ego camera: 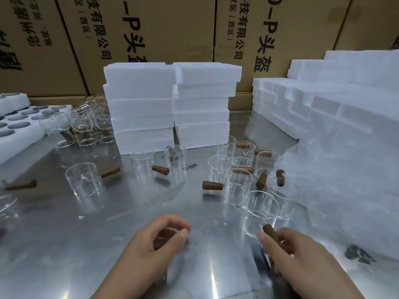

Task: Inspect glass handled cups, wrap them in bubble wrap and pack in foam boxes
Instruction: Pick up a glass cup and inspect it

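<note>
far left: white foam trays [15, 134] with dark round recesses lie on the bench [121, 212], a reflective metal surface. just beside them stands a tight group of glass cups [86, 126], some stacked. nearer the front edge, a single cup [83, 180] stands upright with its brown handle pointing right; a loose-looking brown handle [21, 184] lies further left, its cup not discernible.

centre: two stacks of foam boxes [170, 106] stand side by side at the rear of the bench, touching. in front of them stand two more cups [158, 165].

left hand [159, 240]: fingers curled, thumb near the fingertips; whether it grips anything cannot be determined, as the area is blurred.

right of centre: a cluster of handled cups [241, 171] stands close together, handles pointing in mixed directions. this cluster lies directly behind the held cup [261, 212].

right hand [302, 255]: fingers wrapped round the brown handle [271, 238] of that cup, whose glass body is at the bench surface.

far right: a heap of bubble wrap [336, 190] touches the cup cluster. behind it, foam boxes [323, 93] are piled in steps.

background: large cardboard cartons [172, 29] with black printed characters form a wall behind the bench.
</note>
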Demonstrator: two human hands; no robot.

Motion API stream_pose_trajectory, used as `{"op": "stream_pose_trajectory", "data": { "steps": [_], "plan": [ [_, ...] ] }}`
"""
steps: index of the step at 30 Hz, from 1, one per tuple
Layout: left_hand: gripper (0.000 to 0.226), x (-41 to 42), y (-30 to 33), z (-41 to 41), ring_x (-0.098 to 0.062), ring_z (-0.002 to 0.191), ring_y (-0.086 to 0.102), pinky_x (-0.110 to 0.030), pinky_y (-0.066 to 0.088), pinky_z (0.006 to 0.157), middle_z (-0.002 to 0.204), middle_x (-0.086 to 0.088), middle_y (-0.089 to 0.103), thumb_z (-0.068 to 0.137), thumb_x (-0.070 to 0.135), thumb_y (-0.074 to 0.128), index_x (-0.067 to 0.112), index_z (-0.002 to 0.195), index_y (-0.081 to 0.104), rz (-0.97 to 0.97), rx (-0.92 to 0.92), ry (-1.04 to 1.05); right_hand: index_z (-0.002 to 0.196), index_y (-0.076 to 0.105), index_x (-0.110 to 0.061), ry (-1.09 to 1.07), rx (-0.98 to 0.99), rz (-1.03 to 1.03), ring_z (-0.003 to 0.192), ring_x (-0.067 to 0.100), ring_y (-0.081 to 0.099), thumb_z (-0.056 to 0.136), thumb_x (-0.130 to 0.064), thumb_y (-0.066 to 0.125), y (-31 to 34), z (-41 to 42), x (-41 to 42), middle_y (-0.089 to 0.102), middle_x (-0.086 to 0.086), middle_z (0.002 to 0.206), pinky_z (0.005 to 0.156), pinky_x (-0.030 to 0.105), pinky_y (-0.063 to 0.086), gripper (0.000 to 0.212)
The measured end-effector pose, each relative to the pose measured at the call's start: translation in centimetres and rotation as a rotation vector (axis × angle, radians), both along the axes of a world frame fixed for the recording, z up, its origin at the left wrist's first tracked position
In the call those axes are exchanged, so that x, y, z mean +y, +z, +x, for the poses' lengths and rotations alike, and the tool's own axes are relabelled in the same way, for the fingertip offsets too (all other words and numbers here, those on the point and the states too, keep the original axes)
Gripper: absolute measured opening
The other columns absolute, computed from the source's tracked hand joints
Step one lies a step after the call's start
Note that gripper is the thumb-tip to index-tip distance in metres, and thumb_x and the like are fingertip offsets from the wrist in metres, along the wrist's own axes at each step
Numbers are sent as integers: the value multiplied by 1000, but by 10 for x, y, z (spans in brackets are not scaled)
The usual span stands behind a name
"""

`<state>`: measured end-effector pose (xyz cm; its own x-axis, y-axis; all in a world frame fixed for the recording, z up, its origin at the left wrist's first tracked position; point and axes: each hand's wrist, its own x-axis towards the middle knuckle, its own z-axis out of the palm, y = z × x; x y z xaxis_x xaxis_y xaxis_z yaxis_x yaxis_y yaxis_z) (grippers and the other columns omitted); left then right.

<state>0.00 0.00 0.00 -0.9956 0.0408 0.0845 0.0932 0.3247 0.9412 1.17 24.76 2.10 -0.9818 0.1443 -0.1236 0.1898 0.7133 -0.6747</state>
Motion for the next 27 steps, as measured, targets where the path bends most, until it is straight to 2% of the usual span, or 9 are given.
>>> {"op": "stream_pose_trajectory", "data": {
  "steps": [5, 6, 9, 11, 14, 17, 20, 23, 27],
  "plan": [
    [11, 6, -1, -19, -15, 82, 66, -23, 50, 78, 89, -2, 71, 88, 23, 67, 31, 82, 69, 11, 50, -84, 66, 52, -19, 38, 15, -79, 65, 11, 59, 89, -48, 46, -7, -9, -1, 64, -6, 61, 66, 28, 46, 37],
    [5, 7, -2, -20, -14, 81, 65, -23, 50, 78, 89, -1, 70, 84, 30, 67, 34, 83, 69, 32, 53, -79, 65, 51, -22, 60, 44, -93, 63, 11, 57, 88, -46, 48, -9, -9, -2, 62, -5, 60, 63, 27, 43, 34],
    [17, 7, -4, -26, -9, 80, 65, -16, 49, 75, 91, 5, 70, 72, 44, 65, 36, 86, 68, 109, 100, -55, 72, 52, -24, 179, 131, -242, 55, 8, 46, 85, -45, 53, -5, -15, -7, 51, -8, 55, 60, 27, 35, 25],
    [29, 8, -2, -32, -9, 87, 66, -20, 49, 81, 96, 8, 70, 68, 55, 62, 37, 90, 68, 140, 133, -39, 76, 56, -15, 281, 173, -357, 49, 4, 39, 85, -42, 53, 3, -27, -17, 44, -9, 51, 55, 26, 30, 28],
    [32, 15, 6, -48, -5, 101, 64, -28, 47, 94, 104, 17, 68, 79, 56, 55, 34, 100, 65, 223, 222, 13, 71, 59, -13, 387, 156, -551, 42, 1, 32, 92, -25, 53, 14, -60, -40, 39, -11, 46, 44, 16, 26, 26],
    [44, 21, 18, -72, 2, 118, 53, -32, 38, 107, 121, 22, 62, 88, 57, 33, 38, 119, 58, 279, 275, 97, 73, 59, -12, 434, 84, -694, 40, 0, 31, 95, -17, 50, 12, -94, -66, 38, -14, 45, 38, 11, 23, 25],
    [47, 24, 20, -91, 4, 122, 49, -23, 39, 103, 127, 26, 56, 87, 63, 28, 46, 123, 53, 245, 275, 115, 74, 60, -14, 482, 112, -675, 41, 0, 30, 95, -16, 50, -2, -116, -80, 35, -14, 44, 39, 11, 23, 24],
    [53, 21, 12, -98, 13, 122, 44, -13, 40, 99, 129, 26, 52, 84, 68, 44, 42, 130, 48, 169, 274, 91, 74, 61, -15, 509, 179, -664, 41, -1, 32, 95, -15, 51, -15, -125, -78, 36, -14, 45, 40, 10, 24, 23],
    [63, 18, 8, -100, 10, 115, 50, -7, 37, 93, 123, 15, 58, 70, 44, 72, 32, 128, 51, 48, 348, 73, 75, 63, -17, 557, 236, -636, 45, 0, 34, 94, -15, 53, -20, -126, -73, 38, -6, 55, 42, 10, 26, 22]
  ]
}}
